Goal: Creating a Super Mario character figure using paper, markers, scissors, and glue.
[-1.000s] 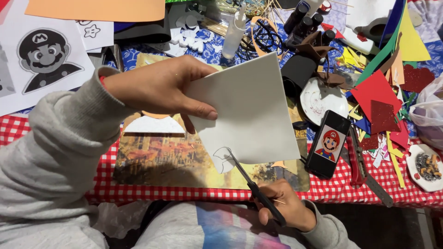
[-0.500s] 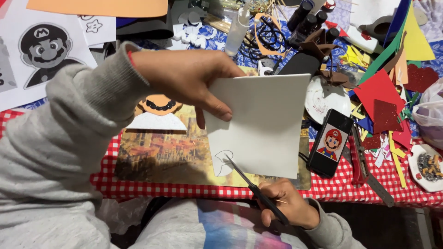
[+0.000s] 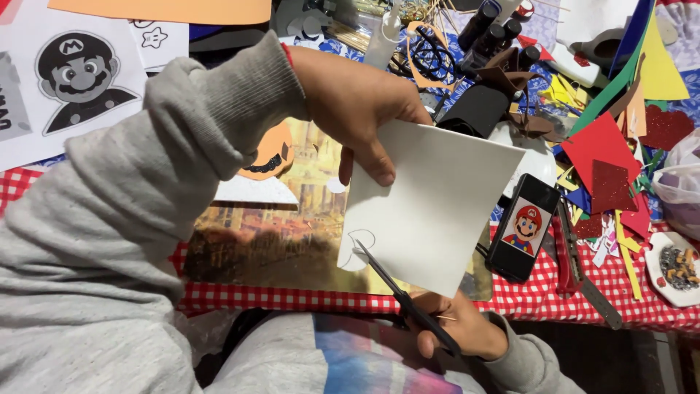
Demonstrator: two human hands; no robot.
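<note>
White card sheet [image 3: 437, 211] is held up over the near edge of the table [image 3: 292, 299], tilted, above a picture-printed board [image 3: 277, 241] that it partly hides. The left hand [image 3: 357, 109] pinches its upper corner, thumb pressed on the near face and the other fingers out of sight behind the sheet. Black scissors [image 3: 401, 292] bite into the sheet's lower left part beside a small curved outline drawn there; how far apart the blades stand is hard to make out. The right hand [image 3: 456, 332] sits low, below the table edge, fingers curled tight on the scissor handles, which are mostly hidden by the hand itself. A grey sleeve [image 3: 109, 219] covers much of the left side of the table. Just right of the sheet lies a phone [image 3: 523, 228] showing a cartoon figure; its left edge is hidden behind the sheet. Beyond it, red paper scraps [image 3: 598, 146] overlap in a muddle.
</note>
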